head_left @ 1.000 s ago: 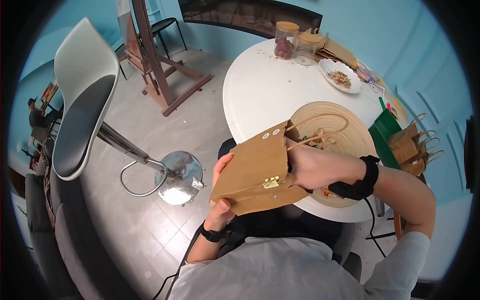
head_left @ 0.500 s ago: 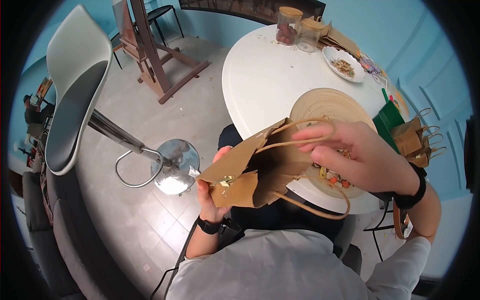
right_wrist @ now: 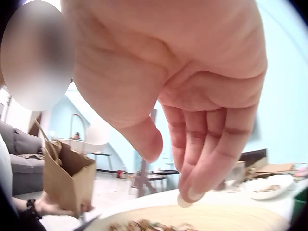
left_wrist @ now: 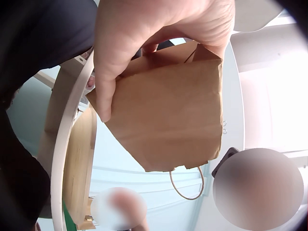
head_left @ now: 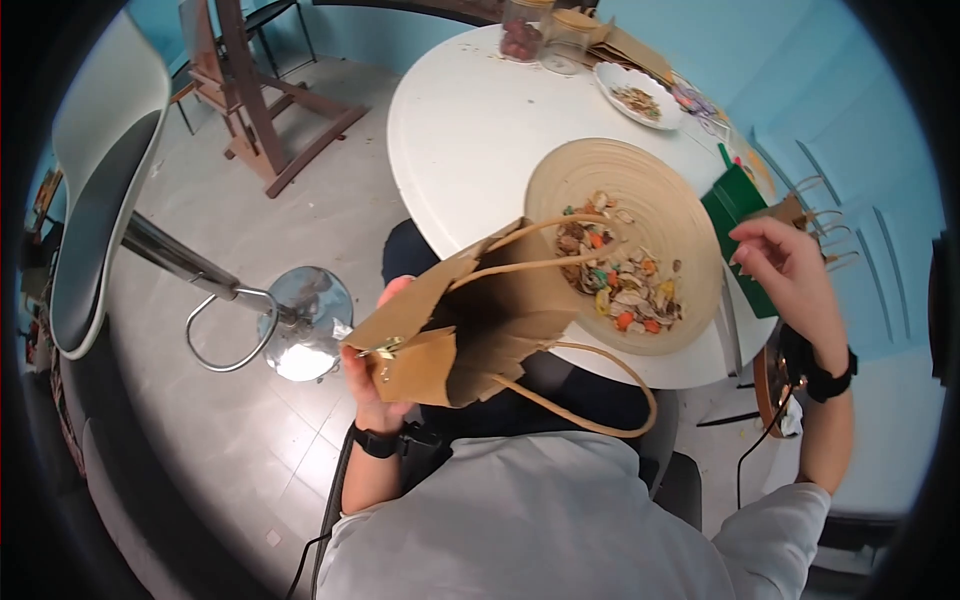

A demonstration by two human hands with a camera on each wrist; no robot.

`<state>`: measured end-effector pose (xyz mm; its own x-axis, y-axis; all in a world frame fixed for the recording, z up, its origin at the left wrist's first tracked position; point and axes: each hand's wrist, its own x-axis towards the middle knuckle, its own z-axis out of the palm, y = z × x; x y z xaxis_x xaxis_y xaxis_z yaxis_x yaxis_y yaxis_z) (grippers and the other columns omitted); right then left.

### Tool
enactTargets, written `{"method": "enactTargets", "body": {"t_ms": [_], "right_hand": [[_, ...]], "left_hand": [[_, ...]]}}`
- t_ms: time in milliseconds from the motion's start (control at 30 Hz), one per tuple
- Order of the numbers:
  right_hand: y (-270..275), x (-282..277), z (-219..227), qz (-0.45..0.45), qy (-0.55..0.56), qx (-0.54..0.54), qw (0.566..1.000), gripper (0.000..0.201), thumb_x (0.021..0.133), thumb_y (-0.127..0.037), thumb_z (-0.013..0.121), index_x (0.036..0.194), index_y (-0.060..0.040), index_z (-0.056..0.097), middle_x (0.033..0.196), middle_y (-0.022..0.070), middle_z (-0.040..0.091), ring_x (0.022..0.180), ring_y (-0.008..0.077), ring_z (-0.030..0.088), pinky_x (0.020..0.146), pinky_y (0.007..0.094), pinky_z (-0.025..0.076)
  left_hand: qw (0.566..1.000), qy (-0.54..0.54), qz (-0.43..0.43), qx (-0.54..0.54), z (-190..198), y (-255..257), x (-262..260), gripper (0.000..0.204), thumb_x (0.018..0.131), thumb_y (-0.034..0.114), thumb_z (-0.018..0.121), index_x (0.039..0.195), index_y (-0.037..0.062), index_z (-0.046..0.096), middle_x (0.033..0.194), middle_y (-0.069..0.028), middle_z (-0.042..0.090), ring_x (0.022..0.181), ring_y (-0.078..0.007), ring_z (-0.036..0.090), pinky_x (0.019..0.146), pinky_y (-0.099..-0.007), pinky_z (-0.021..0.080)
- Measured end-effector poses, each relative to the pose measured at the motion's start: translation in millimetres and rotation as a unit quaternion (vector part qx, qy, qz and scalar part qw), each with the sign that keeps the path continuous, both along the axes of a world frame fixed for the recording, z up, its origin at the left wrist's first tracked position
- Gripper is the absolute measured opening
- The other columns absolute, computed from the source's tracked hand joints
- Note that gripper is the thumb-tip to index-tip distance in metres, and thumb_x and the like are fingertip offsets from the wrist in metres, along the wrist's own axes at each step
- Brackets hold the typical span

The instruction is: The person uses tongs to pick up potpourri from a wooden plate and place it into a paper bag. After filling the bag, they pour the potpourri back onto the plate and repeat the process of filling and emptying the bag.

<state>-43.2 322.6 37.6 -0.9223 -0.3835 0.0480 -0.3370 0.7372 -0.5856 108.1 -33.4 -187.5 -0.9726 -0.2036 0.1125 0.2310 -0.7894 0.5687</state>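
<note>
My left hand (head_left: 372, 388) grips a brown paper bag (left_wrist: 163, 115) by its base, thumb on one face and fingers round the other. The bag (head_left: 545, 280) is tilted, its mouth and two twisted-paper handles facing the table. A gold-coloured clip (head_left: 388, 348) sits on its lower end. Apart from the bag, my right hand (head_left: 795, 280) hovers at the table's right side, beside a green box (head_left: 738, 205). Its fingers (right_wrist: 211, 159) are loosely bent, thumb apart, holding nothing. Between the hands stands a wide wooden bowl (head_left: 665, 185) with mixed dried pieces (head_left: 625, 280) in orange, green, yellow and brown.
On the round white table (head_left: 450, 130) stand a lidded jar of dark red items (head_left: 521, 40), a second jar (head_left: 566, 50) and a white plate (head_left: 668, 118) with scraps. Small paper bags (head_left: 790, 210) are behind the green box. A bar stool (head_left: 85, 220) stands left.
My right hand has come out of the paper bag and moved right, past the bowl to the green box. The bag has turned so that its mouth shows; my left hand still holds it.
</note>
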Motion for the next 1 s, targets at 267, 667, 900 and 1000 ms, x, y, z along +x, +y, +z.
{"method": "enactTargets", "body": {"t_ms": [267,667,900,1000], "right_hand": [[102.6,29.1,-100.5,-0.125,0.083,0.181,0.972,0.053,0.082,-0.025,0.075,0.121,0.0037,0.054,0.099,0.0139,0.056,0.089,0.0244,0.056,0.078,0.0346,0.048],[130.4,21.7,-122.4,-0.163,-0.015,0.202,0.966,0.032,0.093,-0.024,0.059,0.105,0.0030,0.049,0.094,0.0264,0.058,0.091,0.0419,0.059,0.080,0.0449,0.047],[121.6,47.3,-19.7,-0.179,-0.135,0.123,0.967,0.023,0.101,-0.026,0.047,0.103,-0.0052,0.055,0.075,-0.0008,0.057,0.063,0.0072,0.049,0.058,0.0236,0.041],[87.1,39.7,7.8,-0.142,-0.187,0.137,0.962,0.033,0.102,-0.033,0.046,0.092,-0.0044,0.058,0.066,-0.0015,0.054,0.052,0.0062,0.047,0.049,0.0233,0.038]], "left_hand": [[0.999,0.018,-0.025,0.034,-7.1,-6.2,0.9,0.107,0.078,0.063,0.071,0.149,-0.0022,0.026,0.150,-0.0207,0.037,0.137,-0.0311,0.041,0.114,-0.0447,0.037],[0.999,0.016,-0.035,0.018,-10.0,-5.1,12.2,0.107,0.080,0.062,0.069,0.150,-0.0033,0.023,0.150,-0.0219,0.037,0.136,-0.0317,0.044,0.111,-0.0450,0.041],[0.998,0.027,-0.057,0.008,-11.6,-3.3,13.3,0.104,0.083,0.063,0.066,0.151,-0.0033,0.023,0.150,-0.0208,0.038,0.135,-0.0310,0.045,0.111,-0.0438,0.041],[0.998,0.020,-0.052,-0.013,-9.5,1.9,13.3,0.103,0.084,0.064,0.064,0.151,-0.0034,0.023,0.149,-0.0210,0.039,0.134,-0.0305,0.046,0.111,-0.0431,0.041]]}}
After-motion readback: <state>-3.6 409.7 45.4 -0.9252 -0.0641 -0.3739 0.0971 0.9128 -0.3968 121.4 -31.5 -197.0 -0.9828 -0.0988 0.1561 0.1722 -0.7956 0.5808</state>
